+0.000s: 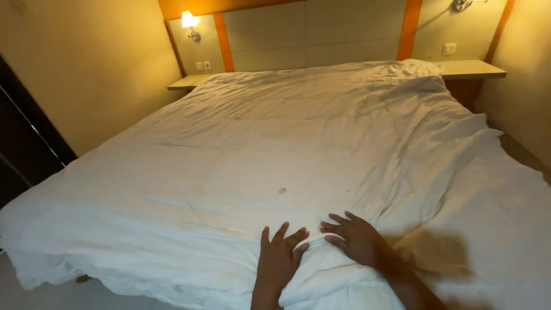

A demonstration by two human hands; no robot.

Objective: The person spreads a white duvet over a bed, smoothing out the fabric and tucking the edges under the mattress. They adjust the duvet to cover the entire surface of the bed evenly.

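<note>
A wide white duvet [275, 143] covers the whole bed, wrinkled along the right side and at the foot. My left hand [279, 256] lies flat on the duvet near the foot edge, fingers spread. My right hand [353, 236] rests beside it, palm down with fingers apart, pressing on a raised fold of the fabric. Neither hand grips anything. A small dark spot [282, 190] marks the duvet just beyond my hands.
A padded headboard [310, 31] with orange strips backs the bed. Bedside shelves stand at the left [188, 82] and right [470, 69]. A lit wall lamp [189, 22] glows at the upper left. A dark door [23, 143] is on the left wall.
</note>
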